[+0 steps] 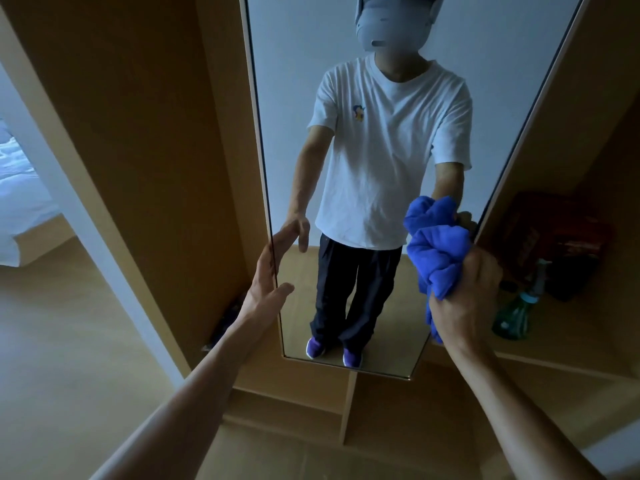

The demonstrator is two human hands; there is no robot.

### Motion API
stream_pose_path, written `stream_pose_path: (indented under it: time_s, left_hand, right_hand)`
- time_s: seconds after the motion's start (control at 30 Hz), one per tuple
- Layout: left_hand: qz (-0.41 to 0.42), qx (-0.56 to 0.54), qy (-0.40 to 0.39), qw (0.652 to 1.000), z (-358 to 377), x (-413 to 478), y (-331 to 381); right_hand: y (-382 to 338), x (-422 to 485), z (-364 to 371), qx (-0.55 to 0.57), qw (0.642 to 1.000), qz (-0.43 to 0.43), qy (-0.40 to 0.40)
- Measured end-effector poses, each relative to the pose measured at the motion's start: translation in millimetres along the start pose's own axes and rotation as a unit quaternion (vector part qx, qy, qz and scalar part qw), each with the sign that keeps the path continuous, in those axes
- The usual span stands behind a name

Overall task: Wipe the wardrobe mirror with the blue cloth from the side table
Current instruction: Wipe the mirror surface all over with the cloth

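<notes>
Blue cloth (437, 252) is bunched in the fist of the right hand (465, 294) and is pressed to the mirror (294, 71) at its 4 o'clock edge. The left hand (270, 271) is held flat, fingers straight, at the glass's 8 o'clock edge. A green spray bottle (516, 315) and a red box (554, 237) are seen on the shelf (575, 344) at 3 o'clock.

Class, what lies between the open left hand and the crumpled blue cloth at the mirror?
In the head view, only bare glass of the tall wardrobe mirror separates the left hand from the crumpled blue cloth.
</notes>
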State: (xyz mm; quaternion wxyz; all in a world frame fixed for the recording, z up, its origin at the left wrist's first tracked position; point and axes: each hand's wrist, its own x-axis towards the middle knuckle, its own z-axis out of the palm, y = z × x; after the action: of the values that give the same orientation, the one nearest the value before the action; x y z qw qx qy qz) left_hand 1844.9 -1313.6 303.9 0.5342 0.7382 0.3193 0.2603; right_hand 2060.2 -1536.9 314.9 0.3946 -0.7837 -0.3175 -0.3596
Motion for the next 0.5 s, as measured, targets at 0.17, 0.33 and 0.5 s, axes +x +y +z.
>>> stream_pose_path:
  time_s: [0.17, 0.33, 0.5]
  left_hand:
    - [0.011, -0.019, -0.007, 1.000, -3, 1, -9]
    - [0.028, 0.003, -0.006, 1.000, -6, 5, -16]
    - [0.057, 0.008, -0.015, 0.998, -12, 9, -27]
  right_hand:
    - [-7, -5, 7, -0.026, 0.997, -0.052, -0.044]
    - [-18, -13, 20, -0.031, 0.996, -0.054, -0.066]
    - [-43, -18, 35, -0.040, 0.992, -0.082, -0.084]
